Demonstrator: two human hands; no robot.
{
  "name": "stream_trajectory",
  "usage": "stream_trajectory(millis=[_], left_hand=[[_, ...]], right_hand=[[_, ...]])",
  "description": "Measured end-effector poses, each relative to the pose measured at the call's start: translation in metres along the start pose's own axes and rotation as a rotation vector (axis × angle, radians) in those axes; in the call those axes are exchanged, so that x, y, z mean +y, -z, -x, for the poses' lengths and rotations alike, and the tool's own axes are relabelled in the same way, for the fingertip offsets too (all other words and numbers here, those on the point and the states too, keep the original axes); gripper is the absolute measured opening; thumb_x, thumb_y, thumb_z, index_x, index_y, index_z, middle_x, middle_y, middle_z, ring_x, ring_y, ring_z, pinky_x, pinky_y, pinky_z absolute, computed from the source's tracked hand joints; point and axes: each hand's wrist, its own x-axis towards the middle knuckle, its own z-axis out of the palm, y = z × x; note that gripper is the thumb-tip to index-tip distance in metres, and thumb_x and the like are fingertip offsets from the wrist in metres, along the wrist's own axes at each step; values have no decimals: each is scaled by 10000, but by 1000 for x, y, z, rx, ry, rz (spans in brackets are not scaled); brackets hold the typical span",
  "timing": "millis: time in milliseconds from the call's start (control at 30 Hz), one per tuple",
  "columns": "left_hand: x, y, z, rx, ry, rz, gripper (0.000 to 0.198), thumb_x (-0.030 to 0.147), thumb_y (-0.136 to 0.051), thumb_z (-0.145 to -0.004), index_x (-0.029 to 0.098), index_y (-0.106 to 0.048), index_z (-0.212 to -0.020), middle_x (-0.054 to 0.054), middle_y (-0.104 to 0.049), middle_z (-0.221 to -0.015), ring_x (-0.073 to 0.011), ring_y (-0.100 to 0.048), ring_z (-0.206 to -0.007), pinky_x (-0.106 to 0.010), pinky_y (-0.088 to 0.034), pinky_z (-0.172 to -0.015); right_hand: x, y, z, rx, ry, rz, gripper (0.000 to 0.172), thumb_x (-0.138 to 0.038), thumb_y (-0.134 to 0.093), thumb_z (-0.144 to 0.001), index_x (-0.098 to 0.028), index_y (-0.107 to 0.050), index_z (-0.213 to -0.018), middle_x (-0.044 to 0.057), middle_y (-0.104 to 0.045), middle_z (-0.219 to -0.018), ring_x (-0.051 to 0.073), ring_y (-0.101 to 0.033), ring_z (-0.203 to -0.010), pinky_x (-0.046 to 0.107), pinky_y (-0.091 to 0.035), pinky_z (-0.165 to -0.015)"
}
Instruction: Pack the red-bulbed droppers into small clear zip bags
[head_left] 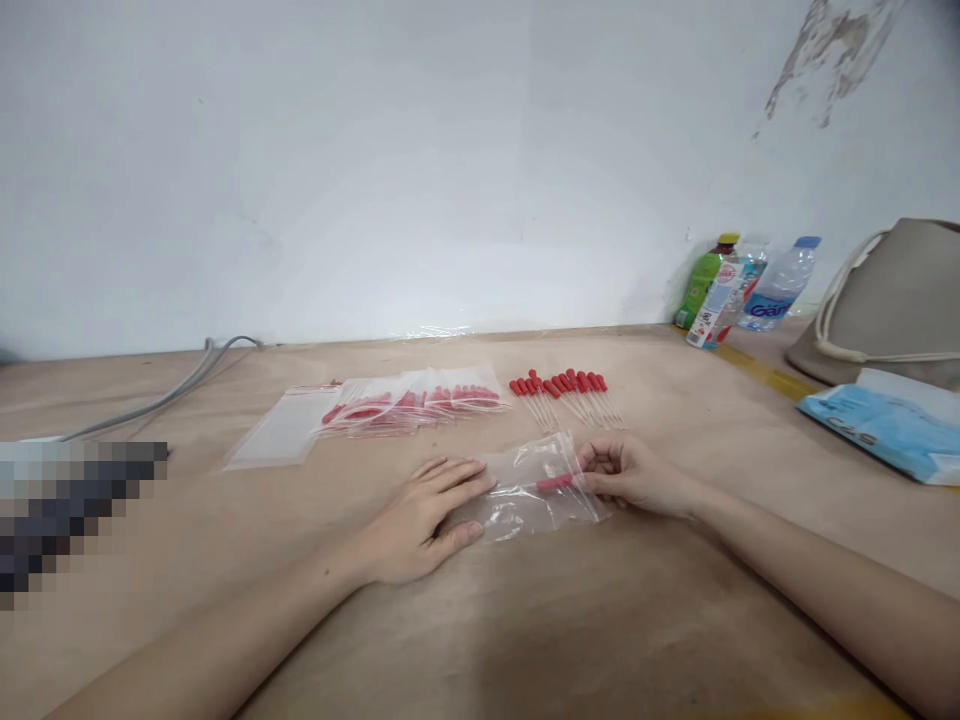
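One red-bulbed dropper [553, 482] lies within the clear bag [517, 515], its bulb seemingly pinched at the mouth by the right hand's [634, 476] fingers. Spread fingers of the left hand [416, 525] steady the other end on the tabletop [375, 650]; lifting them could let slack film slide and snag.

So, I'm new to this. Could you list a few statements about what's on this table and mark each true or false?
1. The left hand has its fingertips at one end of a clear bag. True.
2. The right hand is far from that bag. False: the right hand is at its other end, beside a red piece.
3. The loose droppers have blue tops. False: the loose droppers have red tops.
4. A pile of bags with red contents lies left of the loose droppers. True.
5. The bottles are at the far left. False: the bottles are on the right, near the wall.
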Motion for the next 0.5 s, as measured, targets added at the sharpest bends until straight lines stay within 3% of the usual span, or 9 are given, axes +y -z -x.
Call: stream_trajectory(millis=[167, 333, 500], left_hand=[[-1, 0, 1, -12, 2, -10, 456, 400, -396, -907, 282, -341, -1344, -48, -328, -1410, -231, -287, -1296, -467, -226, -1059], [-2, 1, 1, -19, 16, 10, 425, 378, -349, -929, 290, -337, -1344, -34, -315, -1416, -221, -270, -1306, -464, -220, -1065], [1, -1, 0, 49, 54, 59, 437, 367, -357, -926, 249, -335, -1347, -47, -389, -1375, -214, -330, -1274, -443, -264, -1056]], right_hand=[[1, -12, 0, 119, 107, 177, 315, -465, -636, -666, -151, -603, -660, -49, -437, -517, 65, -356, -477, 210, -256, -448], [3, 2, -5, 226, 149, 269, 300, -441, -533, -737, -154, -619, -724, 0, -568, -621, 102, -472, -552, 227, -349, -516], [-12, 32, -30, 564, 131, 677, 204, -360, -545, -714, -172, -607, -664, 6, -589, -606, 120, -490, -554, 232, -337, -515]])
